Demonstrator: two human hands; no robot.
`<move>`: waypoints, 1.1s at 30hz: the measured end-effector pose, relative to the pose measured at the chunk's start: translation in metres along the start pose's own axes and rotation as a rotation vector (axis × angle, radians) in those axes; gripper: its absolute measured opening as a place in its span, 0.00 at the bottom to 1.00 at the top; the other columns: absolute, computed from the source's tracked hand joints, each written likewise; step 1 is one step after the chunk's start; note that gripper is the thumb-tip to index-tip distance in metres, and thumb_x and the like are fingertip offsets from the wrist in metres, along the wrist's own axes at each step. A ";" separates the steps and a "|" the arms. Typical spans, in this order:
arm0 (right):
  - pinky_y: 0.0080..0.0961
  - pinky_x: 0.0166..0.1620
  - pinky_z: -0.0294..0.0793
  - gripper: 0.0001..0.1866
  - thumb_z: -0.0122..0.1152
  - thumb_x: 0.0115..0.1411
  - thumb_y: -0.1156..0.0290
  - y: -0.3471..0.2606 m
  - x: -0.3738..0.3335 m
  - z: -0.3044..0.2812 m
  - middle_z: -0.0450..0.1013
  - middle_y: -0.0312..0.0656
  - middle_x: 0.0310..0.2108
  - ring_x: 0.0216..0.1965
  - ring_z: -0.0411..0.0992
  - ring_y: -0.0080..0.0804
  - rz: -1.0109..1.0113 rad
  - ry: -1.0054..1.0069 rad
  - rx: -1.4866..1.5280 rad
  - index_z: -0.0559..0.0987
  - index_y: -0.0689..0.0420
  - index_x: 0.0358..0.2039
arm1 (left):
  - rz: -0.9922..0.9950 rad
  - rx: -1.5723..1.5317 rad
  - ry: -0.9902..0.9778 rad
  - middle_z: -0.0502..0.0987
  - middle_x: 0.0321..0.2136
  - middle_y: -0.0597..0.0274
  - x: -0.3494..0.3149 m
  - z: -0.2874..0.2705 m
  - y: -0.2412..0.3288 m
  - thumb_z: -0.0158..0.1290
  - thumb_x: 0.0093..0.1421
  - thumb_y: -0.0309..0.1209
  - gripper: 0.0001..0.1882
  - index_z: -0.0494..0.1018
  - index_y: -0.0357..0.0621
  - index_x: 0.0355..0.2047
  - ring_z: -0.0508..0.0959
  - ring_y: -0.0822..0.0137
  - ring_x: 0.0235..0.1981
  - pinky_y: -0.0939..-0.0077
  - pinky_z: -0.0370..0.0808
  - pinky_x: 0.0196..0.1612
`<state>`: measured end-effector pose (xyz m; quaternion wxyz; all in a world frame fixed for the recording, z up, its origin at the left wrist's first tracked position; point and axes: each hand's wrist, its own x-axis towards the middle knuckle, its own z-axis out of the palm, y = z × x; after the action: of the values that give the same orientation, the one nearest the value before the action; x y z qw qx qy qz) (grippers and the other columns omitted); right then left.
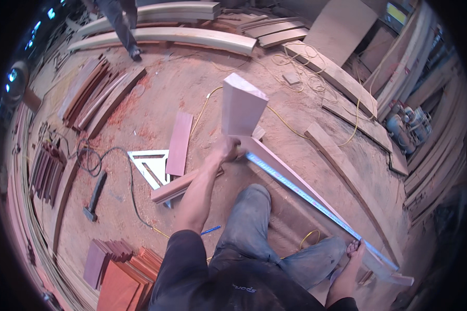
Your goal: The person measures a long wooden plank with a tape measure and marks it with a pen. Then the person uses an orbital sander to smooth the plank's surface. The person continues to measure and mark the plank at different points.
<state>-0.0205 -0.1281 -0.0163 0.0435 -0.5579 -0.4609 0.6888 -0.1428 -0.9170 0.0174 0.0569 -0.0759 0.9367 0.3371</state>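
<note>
A long pale wooden piece (301, 181) stretches from the middle toward the lower right, with a broad wooden block (244, 106) standing at its far end. Along its near side lies a long bluish-white ruler (296, 191) with markings. My left hand (230, 149) is closed at the ruler's far end, just below the block; its fingertips are partly hidden. Toward the near end, my right hand (354, 249) has its fingers curled round the ruler and the wood's edge.
Left of my forearm lie a white triangular square (149, 154), a reddish board (179, 144) and a hammer (95, 197). A blue pen (210, 229) is by my knee. Stacked orange-red boards (122, 285) stand lower left. Yellow cord (283, 126) crosses the dusty floor. Another person's legs (120, 26) show far left.
</note>
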 end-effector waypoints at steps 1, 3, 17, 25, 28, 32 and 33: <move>0.23 0.28 0.74 0.15 0.65 0.68 0.50 0.004 -0.015 0.006 0.74 0.24 0.20 0.26 0.77 0.22 -0.044 -0.011 0.048 0.77 0.43 0.28 | 0.029 -0.011 -0.109 0.86 0.35 0.46 -0.013 0.001 0.007 0.66 0.59 0.57 0.28 0.86 0.43 0.43 0.87 0.50 0.39 0.55 0.82 0.46; 0.24 0.30 0.76 0.10 0.65 0.70 0.55 0.019 -0.060 0.021 0.78 0.27 0.28 0.29 0.78 0.25 -0.163 -0.176 0.081 0.79 0.46 0.40 | 0.000 -0.145 -0.423 0.86 0.33 0.49 -0.048 0.005 0.029 0.66 0.59 0.58 0.29 0.86 0.43 0.43 0.87 0.55 0.36 0.61 0.82 0.45; 0.31 0.41 0.82 0.10 0.65 0.68 0.71 0.120 -0.301 0.126 0.82 0.42 0.39 0.36 0.81 0.34 -0.689 -0.782 -0.751 0.85 0.61 0.45 | -0.074 -0.738 -0.450 0.82 0.26 0.70 -0.184 0.060 0.085 0.60 0.70 0.50 0.24 0.86 0.37 0.34 0.77 0.79 0.30 0.77 0.75 0.36; 0.52 0.67 0.60 0.15 0.70 0.55 0.64 0.095 -0.281 0.068 0.79 0.48 0.48 0.59 0.70 0.54 -1.445 -0.751 -1.465 0.85 0.61 0.39 | -0.549 -0.120 -0.006 0.86 0.31 0.44 -0.231 0.161 -0.021 0.53 0.69 0.59 0.32 0.87 0.41 0.39 0.87 0.54 0.30 0.53 0.81 0.40; 0.53 0.68 0.58 0.18 0.71 0.52 0.60 0.085 -0.280 0.068 0.79 0.48 0.48 0.59 0.70 0.53 -1.404 -0.975 -1.558 0.85 0.61 0.38 | -0.680 -0.072 -0.013 0.85 0.43 0.38 -0.233 0.197 -0.009 0.52 0.68 0.54 0.29 0.82 0.39 0.49 0.86 0.45 0.45 0.47 0.80 0.49; 0.53 0.68 0.59 0.19 0.72 0.52 0.59 0.059 -0.301 0.064 0.80 0.48 0.48 0.58 0.71 0.52 -1.332 -1.119 -1.555 0.86 0.62 0.37 | -0.741 -0.009 -0.039 0.82 0.52 0.38 -0.245 0.172 0.037 0.51 0.69 0.49 0.28 0.77 0.40 0.57 0.83 0.39 0.52 0.44 0.78 0.54; 0.52 0.68 0.60 0.19 0.72 0.52 0.59 0.054 -0.311 0.062 0.80 0.48 0.48 0.58 0.71 0.51 -1.282 -1.118 -1.579 0.86 0.62 0.37 | -0.623 -0.075 -0.106 0.83 0.50 0.39 -0.251 0.157 0.050 0.51 0.69 0.49 0.27 0.78 0.41 0.56 0.83 0.39 0.51 0.45 0.78 0.54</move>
<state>0.0699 -0.3742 0.1700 -0.1855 0.2879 -0.9154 0.2115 0.1039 -0.7521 -0.0321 0.2032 -0.3438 0.8510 0.3411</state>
